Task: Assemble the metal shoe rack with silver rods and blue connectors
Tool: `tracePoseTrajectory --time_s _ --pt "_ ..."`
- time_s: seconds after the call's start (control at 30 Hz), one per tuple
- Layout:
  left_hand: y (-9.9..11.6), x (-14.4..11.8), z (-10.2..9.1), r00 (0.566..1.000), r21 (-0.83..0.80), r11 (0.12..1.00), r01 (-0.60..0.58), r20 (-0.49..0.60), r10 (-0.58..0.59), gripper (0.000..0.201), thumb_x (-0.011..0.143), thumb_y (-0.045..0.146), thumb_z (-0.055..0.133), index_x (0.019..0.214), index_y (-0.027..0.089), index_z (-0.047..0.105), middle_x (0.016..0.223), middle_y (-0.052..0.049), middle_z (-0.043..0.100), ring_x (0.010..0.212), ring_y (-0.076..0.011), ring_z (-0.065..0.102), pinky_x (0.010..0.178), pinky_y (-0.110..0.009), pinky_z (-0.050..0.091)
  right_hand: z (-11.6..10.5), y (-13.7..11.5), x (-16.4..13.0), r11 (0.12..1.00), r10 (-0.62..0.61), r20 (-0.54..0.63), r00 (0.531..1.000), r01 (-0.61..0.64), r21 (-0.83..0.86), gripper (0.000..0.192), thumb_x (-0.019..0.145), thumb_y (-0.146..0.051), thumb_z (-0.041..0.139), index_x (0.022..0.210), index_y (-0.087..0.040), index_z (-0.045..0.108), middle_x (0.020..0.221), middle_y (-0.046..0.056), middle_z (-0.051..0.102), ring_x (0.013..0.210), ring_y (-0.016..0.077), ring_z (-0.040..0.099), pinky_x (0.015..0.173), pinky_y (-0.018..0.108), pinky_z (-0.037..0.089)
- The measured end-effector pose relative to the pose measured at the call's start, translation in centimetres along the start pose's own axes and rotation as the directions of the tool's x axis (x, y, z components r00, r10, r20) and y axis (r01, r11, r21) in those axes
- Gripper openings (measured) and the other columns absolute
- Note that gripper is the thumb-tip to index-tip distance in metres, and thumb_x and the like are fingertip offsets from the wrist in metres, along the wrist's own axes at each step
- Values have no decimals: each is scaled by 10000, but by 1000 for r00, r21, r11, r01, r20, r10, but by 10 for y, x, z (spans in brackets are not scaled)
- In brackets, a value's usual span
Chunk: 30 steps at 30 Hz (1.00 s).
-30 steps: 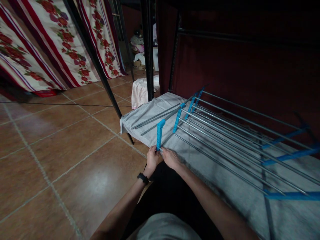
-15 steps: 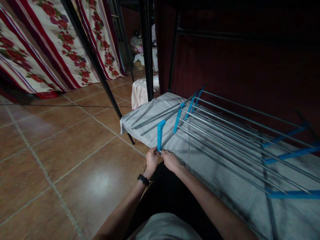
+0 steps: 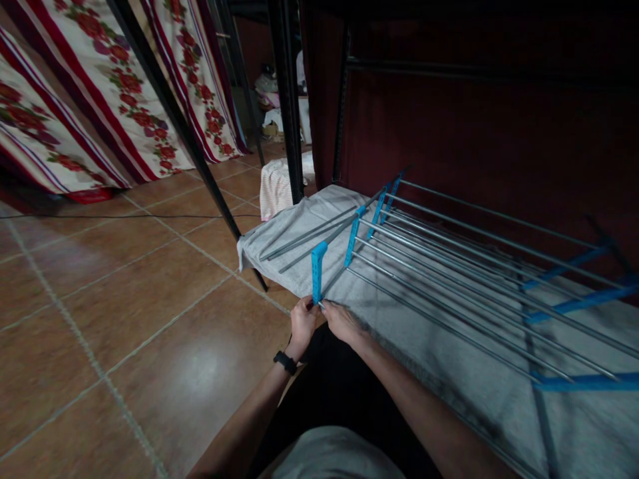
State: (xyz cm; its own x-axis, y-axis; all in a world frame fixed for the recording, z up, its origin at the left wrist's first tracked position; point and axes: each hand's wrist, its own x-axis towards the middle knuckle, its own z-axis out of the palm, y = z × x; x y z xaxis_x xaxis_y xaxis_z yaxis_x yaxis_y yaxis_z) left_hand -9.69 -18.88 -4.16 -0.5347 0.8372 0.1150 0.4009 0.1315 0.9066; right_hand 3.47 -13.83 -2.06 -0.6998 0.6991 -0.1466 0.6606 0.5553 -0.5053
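My left hand (image 3: 303, 322), with a dark band on the wrist, is closed at the lower end of an upright blue plastic bracket (image 3: 317, 269). Close beside it, the fingers of my right hand (image 3: 342, 322) pinch a short visible piece of metal rod at the bracket's foot. My fingers partly hide the joint between rod and bracket. Rightward stretches a drying rack (image 3: 439, 266) of several parallel metal rods set in blue plastic end pieces (image 3: 352, 239). Loose grey tubes (image 3: 309, 234) lie to the left of the rack.
Under the rack a grey cloth (image 3: 334, 196) covers a low platform. Dark metal posts (image 3: 285, 100) and a slanting pole (image 3: 200, 159) rise at its left end. A floral curtain (image 3: 124, 93) hangs over the tiled floor (image 3: 150, 299), where a thin cable (image 3: 124, 216) runs.
The view has shifted slightly. Both hands stay at the foot of the blue bracket with almost the same hold, and the rack lies as before.
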Motion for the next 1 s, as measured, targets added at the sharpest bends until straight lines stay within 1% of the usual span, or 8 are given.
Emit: tracePoseTrajectory --time_s 0.1,0.3,0.5,0.7,0.9,1.0 --pt "1 -1 0 1000 3 1000 -6 5 6 226 825 132 633 994 185 773 968 -71 788 880 -213 732 841 -325 563 1 1 -1 1000 -17 -7 1000 17 19 344 1043 -186 341 1313 -178 555 1267 108 686 1172 190 642 950 286 457" --pt "3 -2 0 1000 32 999 -18 14 17 202 844 159 620 977 184 771 974 -78 784 887 -217 727 842 -334 552 -1 1 -3 999 -13 -16 1000 14 31 347 1039 -193 346 1309 -189 564 1277 109 686 1168 199 645 957 307 464" --pt "8 -2 -3 998 33 999 -41 58 39 209 834 141 612 967 196 764 979 -67 785 902 -211 721 840 -317 539 -1 3 -3 1000 -10 -6 1000 10 29 353 1038 -195 355 1319 -191 568 1293 109 680 1182 194 637 972 306 457" --pt "9 -2 -4 994 60 996 -67 85 62 152 825 139 600 855 194 738 921 -57 776 865 -208 709 811 -307 529 -3 2 -5 999 -17 -6 1000 17 29 357 1041 -197 341 1315 -196 570 1261 99 693 1146 194 652 944 295 456" --pt "5 -1 -4 995 45 997 -66 79 62 186 828 142 602 947 188 737 989 -76 776 922 -215 714 866 -331 539 -4 2 -3 999 -15 -9 1000 15 35 341 1040 -197 351 1286 -197 587 1265 95 695 1158 187 644 950 284 445" --pt "2 0 -5 993 57 996 -69 95 63 189 839 153 600 963 190 737 1012 -81 776 947 -218 714 900 -345 541 -5 2 -4 999 -11 -9 1000 11 47 339 1039 -206 363 1293 -207 588 1266 89 696 1152 189 648 940 286 450"
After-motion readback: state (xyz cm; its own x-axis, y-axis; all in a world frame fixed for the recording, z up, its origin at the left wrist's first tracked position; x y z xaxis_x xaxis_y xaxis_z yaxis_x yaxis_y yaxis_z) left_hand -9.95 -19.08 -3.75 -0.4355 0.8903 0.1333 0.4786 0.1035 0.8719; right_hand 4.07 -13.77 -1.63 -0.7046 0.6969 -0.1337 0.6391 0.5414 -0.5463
